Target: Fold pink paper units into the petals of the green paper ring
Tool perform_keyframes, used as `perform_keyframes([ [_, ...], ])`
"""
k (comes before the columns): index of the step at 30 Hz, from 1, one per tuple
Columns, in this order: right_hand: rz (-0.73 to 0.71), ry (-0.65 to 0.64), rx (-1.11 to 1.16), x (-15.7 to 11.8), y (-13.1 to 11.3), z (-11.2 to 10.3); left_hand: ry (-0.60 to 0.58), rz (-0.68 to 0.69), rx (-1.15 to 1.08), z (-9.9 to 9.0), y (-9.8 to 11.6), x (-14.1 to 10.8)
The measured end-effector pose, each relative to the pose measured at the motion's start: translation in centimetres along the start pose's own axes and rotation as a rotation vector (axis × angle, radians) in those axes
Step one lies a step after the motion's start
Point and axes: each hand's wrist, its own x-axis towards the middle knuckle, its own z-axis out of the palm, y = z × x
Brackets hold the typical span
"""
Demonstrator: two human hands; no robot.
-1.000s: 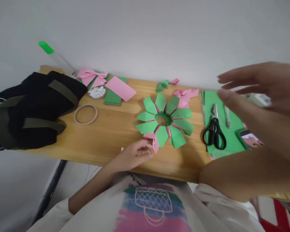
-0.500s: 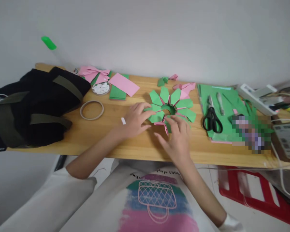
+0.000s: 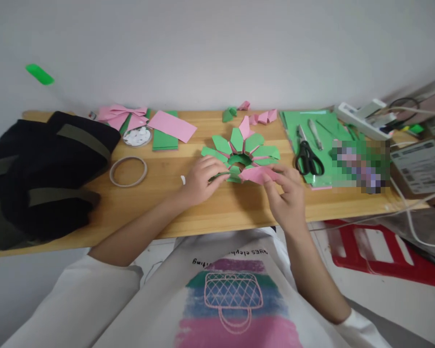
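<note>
A ring-shaped folded paper flower (image 3: 254, 141), with green petals and pink folds between them, is between my hands above the wooden table. My right hand (image 3: 287, 195) pinches a pink petal (image 3: 256, 174) at its near right side, thumb against fingers. At the near left, my left hand (image 3: 204, 180) is closed on a green petal of the same flower, thumb below and fingers on top. Another pink petal (image 3: 245, 127) points up at the far side. The flower's open centre shows the tabletop.
Black scissors (image 3: 308, 157) and a cutter (image 3: 315, 134) lie on green paper sheets (image 3: 292, 121) at right. A tape ring (image 3: 128, 172), pink paper (image 3: 172, 125) and a black bag (image 3: 50, 179) are at left. Folded scraps (image 3: 263, 117) sit by the wall. A carton (image 3: 422, 166) stands far right.
The flower has turned, so a pink petal now points away at the far side. My right hand has moved right and now pinches a pink petal. The camera view has shifted slightly.
</note>
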Motion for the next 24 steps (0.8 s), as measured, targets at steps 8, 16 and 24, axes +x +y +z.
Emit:
perform_keyframes([
  [8,-0.023,0.019,-0.009,1.3,-0.2,-0.1,0.066,-0.097,-0.064,-0.3,0.3,0.0],
  [16,0.007,0.066,-0.021,2.5,0.2,-0.1,0.067,-0.078,-0.039,-0.4,0.4,0.0],
  [24,0.150,0.134,0.119,2.8,0.8,-0.1,0.101,-0.099,-0.047,-0.4,0.5,-0.1],
])
